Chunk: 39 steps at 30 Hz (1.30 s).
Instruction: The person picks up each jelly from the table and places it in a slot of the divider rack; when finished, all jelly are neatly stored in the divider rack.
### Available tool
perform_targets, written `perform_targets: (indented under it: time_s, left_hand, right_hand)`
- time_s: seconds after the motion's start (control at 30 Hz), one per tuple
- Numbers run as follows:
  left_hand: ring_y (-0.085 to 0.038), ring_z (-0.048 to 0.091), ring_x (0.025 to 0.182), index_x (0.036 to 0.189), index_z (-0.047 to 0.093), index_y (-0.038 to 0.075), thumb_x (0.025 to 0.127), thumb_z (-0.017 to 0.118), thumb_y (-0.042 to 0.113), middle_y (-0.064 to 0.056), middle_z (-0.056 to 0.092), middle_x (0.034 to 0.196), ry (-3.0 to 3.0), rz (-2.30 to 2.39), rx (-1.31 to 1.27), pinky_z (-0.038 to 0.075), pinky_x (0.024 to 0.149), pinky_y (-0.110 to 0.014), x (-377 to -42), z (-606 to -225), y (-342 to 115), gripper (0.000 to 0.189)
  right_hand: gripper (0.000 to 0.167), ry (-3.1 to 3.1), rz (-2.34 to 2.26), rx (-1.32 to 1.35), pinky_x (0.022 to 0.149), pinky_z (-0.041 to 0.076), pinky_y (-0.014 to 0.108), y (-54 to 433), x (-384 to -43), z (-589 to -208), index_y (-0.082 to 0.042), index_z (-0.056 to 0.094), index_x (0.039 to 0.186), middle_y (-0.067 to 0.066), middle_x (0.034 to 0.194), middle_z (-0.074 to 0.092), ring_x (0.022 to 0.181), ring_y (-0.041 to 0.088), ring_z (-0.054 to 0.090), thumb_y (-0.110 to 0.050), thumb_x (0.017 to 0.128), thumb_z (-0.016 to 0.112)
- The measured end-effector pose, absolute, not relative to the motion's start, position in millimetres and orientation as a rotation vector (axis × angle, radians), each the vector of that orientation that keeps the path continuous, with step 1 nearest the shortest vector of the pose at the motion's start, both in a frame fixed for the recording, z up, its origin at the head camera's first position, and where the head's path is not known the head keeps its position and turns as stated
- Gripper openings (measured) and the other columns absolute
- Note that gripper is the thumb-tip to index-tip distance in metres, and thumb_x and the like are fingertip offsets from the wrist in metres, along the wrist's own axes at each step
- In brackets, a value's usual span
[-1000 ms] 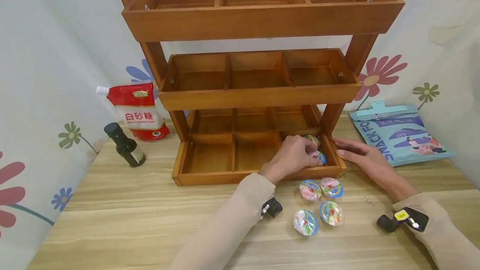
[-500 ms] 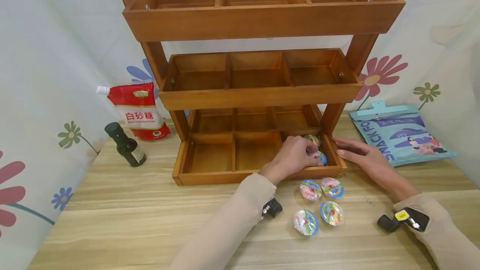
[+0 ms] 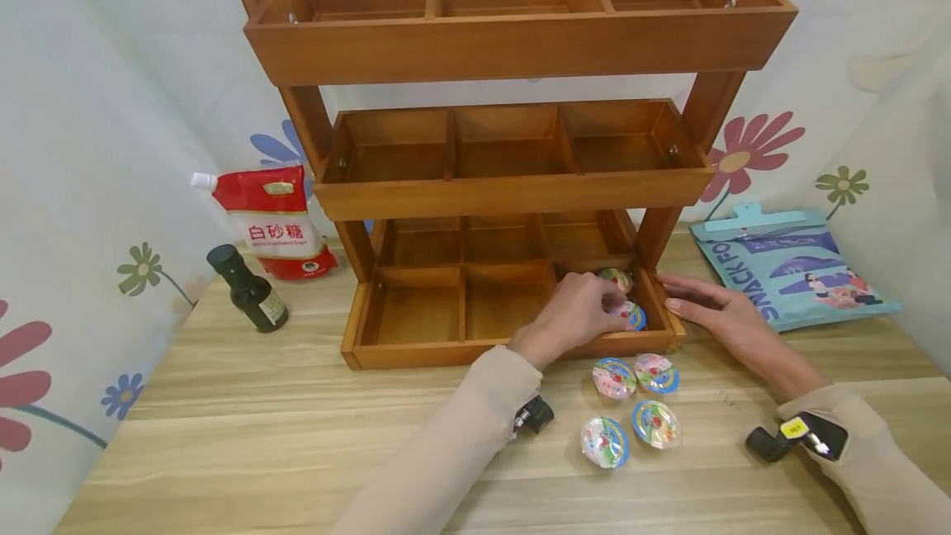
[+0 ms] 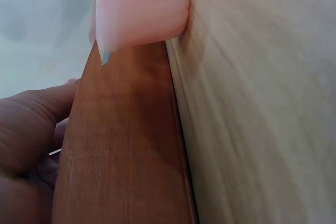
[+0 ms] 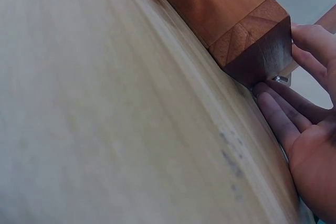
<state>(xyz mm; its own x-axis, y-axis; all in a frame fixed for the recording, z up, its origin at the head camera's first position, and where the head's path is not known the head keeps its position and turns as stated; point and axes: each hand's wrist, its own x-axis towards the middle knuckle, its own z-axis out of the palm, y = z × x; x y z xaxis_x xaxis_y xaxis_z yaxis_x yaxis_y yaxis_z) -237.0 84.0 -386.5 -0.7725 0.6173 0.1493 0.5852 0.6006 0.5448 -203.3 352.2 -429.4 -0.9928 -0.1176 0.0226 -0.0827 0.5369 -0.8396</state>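
In the head view my left hand [image 3: 575,312] reaches into the lower right front compartment of a brown wooden rack [image 3: 416,353]. Its thumb and fingers pinch a small jelly cup [image 3: 633,317] with a blue-edged lid, partly covered by the hand. Behind it in the same compartment sits another jelly cup [image 3: 615,278]. My right hand [image 3: 724,316] touches the outer right side of the rack with extended fingers. The right wrist view shows its fingers [image 5: 278,114] low beside the rack's corner. Seen from the left wrist, a pink cup [image 4: 142,9] stands outside the rack's front board [image 4: 121,129].
Several jelly cups [image 3: 614,378] stand on the wooden table [image 3: 297,436] before the rack. A blue snack bag [image 3: 795,267] lies at right. At left are a red-and-white sugar pouch [image 3: 275,221] and a dark bottle [image 3: 248,287]. Two upper tiers [image 3: 513,188] overhang the bottom one.
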Motion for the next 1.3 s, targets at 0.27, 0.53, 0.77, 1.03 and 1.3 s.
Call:
perform_targets:
  time_s: [0.27, 0.53, 0.77, 1.03, 1.3]
  left_hand:
    - [-0.008, 0.07, 0.098, 0.124, 0.08, 0.009, 0.09, 0.088, 0.032, 0.003, 0.079, 0.114, 2.771, 0.92, 1.031, 0.049, 0.083, -0.014, -235, -380, 79, 0.041]
    - [-0.004, 0.071, 0.095, 0.127, 0.078, 0.008, 0.091, 0.088, 0.029, 0.0, 0.079, 0.117, 2.646, 1.109, 1.004, 0.051, 0.083, -0.013, -226, -371, 70, 0.043]
    - [0.006, 0.068, 0.086, 0.125, 0.079, 0.009, 0.09, 0.088, 0.03, 0.001, 0.079, 0.114, 2.435, 1.312, 1.009, 0.052, 0.078, -0.012, -209, -358, 64, 0.042]
    - [0.012, 0.066, 0.086, 0.123, 0.08, 0.012, 0.089, 0.089, 0.028, 0.006, 0.08, 0.109, 2.296, 1.342, 1.084, 0.054, 0.078, -0.014, -186, -351, 50, 0.038]
    - [0.008, 0.069, 0.091, 0.12, 0.081, 0.012, 0.088, 0.09, 0.027, 0.008, 0.08, 0.104, 2.295, 1.256, 1.22, 0.054, 0.081, -0.013, -171, -350, 32, 0.036]
  right_hand:
    - [0.058, 2.71, -1.497, -0.182, 0.097, 0.042, 0.012, 352, -203, -429, -0.019, 0.054, 0.158, 0.008, 0.155, 0.057, 0.129, 0.004, 0.053, -0.042, 0.106, 0.066]
    - [0.057, 2.715, -1.507, -0.187, 0.096, 0.042, 0.011, 352, -203, -429, -0.018, 0.055, 0.157, 0.011, 0.154, 0.057, 0.129, 0.004, 0.054, -0.04, 0.106, 0.067]
    - [0.058, 2.726, -1.46, -0.198, 0.097, 0.042, 0.015, 351, -203, -430, -0.022, 0.053, 0.159, 0.01, 0.156, 0.055, 0.139, 0.023, 0.051, -0.043, 0.107, 0.064]
    - [0.058, 2.736, -1.437, -0.21, 0.096, 0.042, 0.014, 351, -201, -429, -0.022, 0.053, 0.159, 0.012, 0.156, 0.054, 0.141, 0.031, 0.05, -0.045, 0.107, 0.063]
    - [0.055, 2.732, -1.49, -0.221, 0.094, 0.043, 0.011, 351, -201, -428, -0.021, 0.056, 0.156, 0.008, 0.154, 0.058, 0.124, -0.004, 0.054, -0.042, 0.106, 0.066]
